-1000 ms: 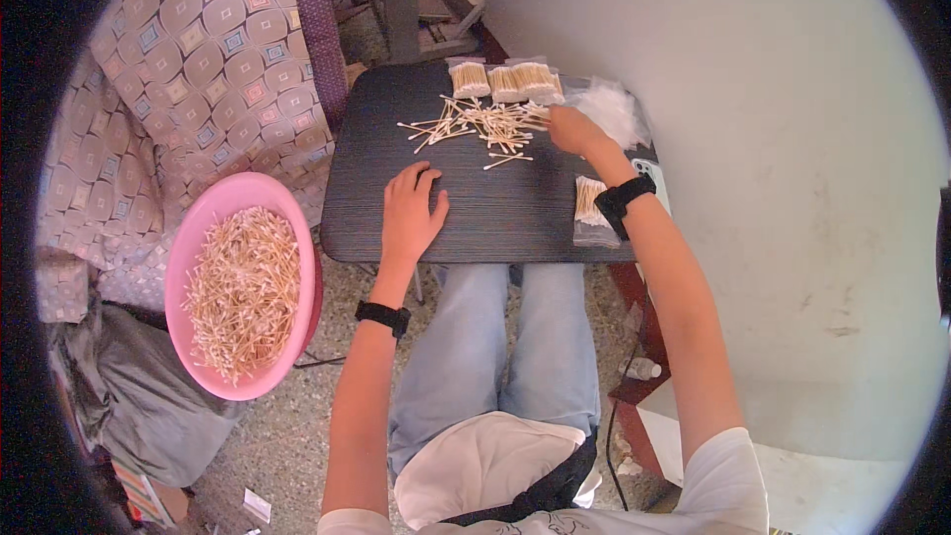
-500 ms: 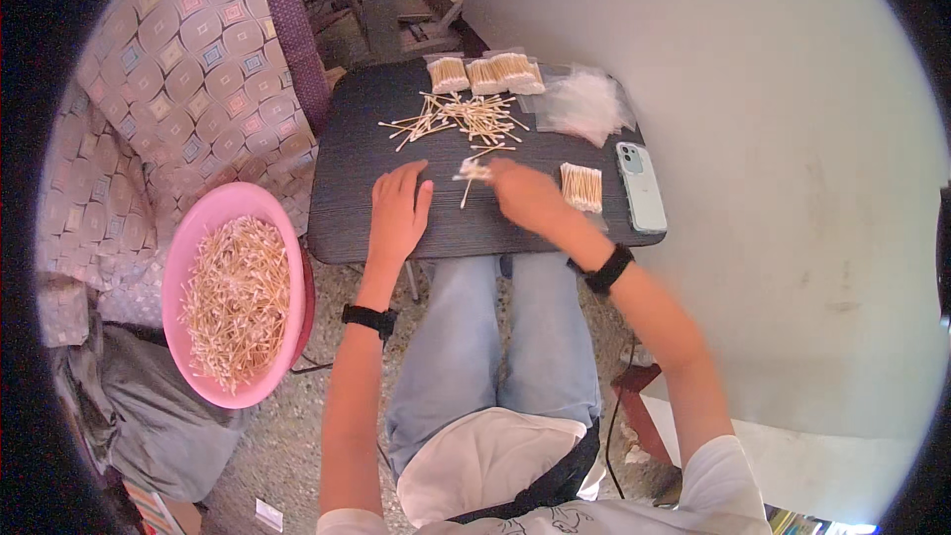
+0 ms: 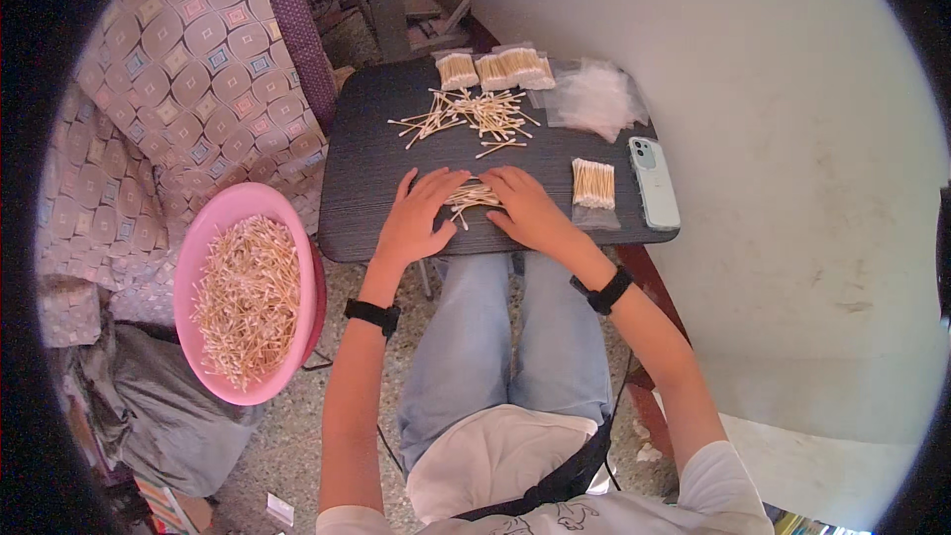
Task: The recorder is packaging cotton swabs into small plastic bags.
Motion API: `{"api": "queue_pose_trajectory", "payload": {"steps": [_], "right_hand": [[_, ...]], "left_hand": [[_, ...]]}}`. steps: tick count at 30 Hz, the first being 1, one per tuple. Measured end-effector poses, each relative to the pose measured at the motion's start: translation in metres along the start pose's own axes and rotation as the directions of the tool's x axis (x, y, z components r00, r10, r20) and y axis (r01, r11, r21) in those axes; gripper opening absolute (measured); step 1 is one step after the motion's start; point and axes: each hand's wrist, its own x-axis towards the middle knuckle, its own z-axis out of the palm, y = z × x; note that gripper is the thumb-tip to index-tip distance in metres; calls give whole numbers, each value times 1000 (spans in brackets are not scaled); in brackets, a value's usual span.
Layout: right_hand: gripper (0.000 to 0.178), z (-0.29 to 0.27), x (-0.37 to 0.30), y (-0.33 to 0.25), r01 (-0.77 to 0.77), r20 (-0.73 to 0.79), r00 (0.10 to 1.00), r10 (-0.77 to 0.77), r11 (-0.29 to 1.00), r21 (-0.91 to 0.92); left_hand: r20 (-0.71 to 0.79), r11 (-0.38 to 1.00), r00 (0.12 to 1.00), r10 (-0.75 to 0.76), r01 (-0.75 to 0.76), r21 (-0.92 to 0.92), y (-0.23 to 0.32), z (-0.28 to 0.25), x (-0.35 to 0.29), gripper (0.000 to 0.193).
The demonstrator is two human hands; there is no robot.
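A small bunch of cotton swabs (image 3: pixel 470 198) lies on the dark table (image 3: pixel 362 159), enclosed between both hands. My left hand (image 3: pixel 414 223) curves around its left end, fingertips along the far side and thumb at the near side. From the opposite end my right hand (image 3: pixel 532 213) cups it the same way. The hands cover both ends of the swabs. Just beyond them, a loose heap of cotton swabs (image 3: pixel 487 116) is spread over the table. To the right of my right hand lies a clear bag packed with swabs (image 3: pixel 593 184).
Several filled swab bags (image 3: pixel 515 67) line the far edge, beside a stack of clear plastic bags (image 3: pixel 594 99). A pale phone (image 3: pixel 654 183) rests at the right edge. A pink basin (image 3: pixel 186 287) full of swabs stands left of the table. A wall (image 3: pixel 773 139) rises on the right.
My right hand, which held a few swabs above the table, has come down beside my left. Both hands now close around a bunch on the tabletop. The view has shifted slightly.
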Motion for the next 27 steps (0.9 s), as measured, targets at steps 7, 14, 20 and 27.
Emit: {"api": "queue_pose_trajectory", "payload": {"steps": [7, 14, 20, 27], "right_hand": [[45, 11, -14, 13, 49, -26, 998, -53, 992, -116], [38, 7, -12, 8, 27, -162, 987, -3, 989, 143], [35, 4, -17, 11, 9, -147, 988, 38, 952, 307], [28, 8, -8, 11, -5, -194, 977, 83, 929, 370]], "left_hand": [[-61, 999, 997, 53, -53, 11, -2, 5, 4, 46], [-122, 989, 992, -38, 20, -146, 4, 6, 5, 38], [-22, 951, 990, -139, 127, -282, 13, 11, 12, 33], [-126, 955, 984, -122, 82, -284, 10, 19, 18, 27]]}}
